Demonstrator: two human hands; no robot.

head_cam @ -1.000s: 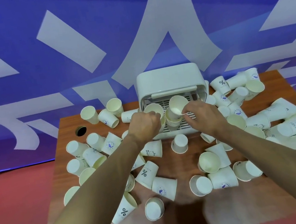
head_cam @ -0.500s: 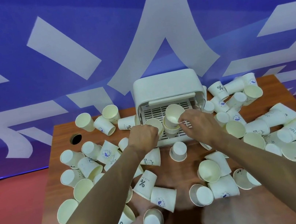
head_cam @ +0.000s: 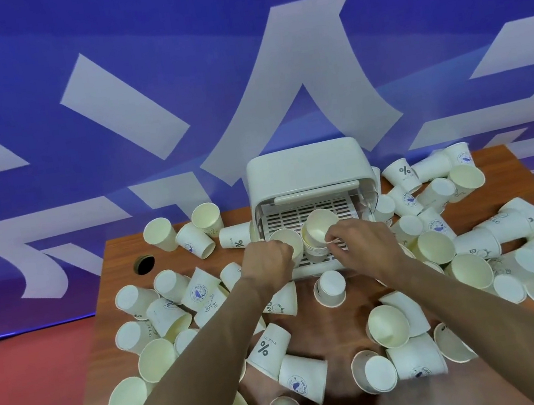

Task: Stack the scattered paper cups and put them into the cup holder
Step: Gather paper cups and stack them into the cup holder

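Note:
A white box-shaped cup holder (head_cam: 306, 175) stands at the back middle of the wooden table (head_cam: 118, 259), its front open over a slotted tray. My left hand (head_cam: 268, 264) is closed around a stack of cups (head_cam: 288, 242) on the tray's left side. My right hand (head_cam: 360, 244) pinches the rim of a tilted cup (head_cam: 321, 225) that sits on a second stack (head_cam: 314, 250) in the tray. Several loose white paper cups lie scattered on both sides, such as an upside-down cup (head_cam: 330, 288) just in front of the holder.
A round cable hole (head_cam: 143, 265) sits at the table's back left. Cups crowd the left half (head_cam: 168, 316) and the right half (head_cam: 472, 241). A blue and white banner (head_cam: 238, 67) hangs behind. Red floor (head_cam: 27, 394) lies left of the table.
Both hands have stayed at the tray while the view shifted slightly. The right hand has pressed the tilted cup lower onto its stack.

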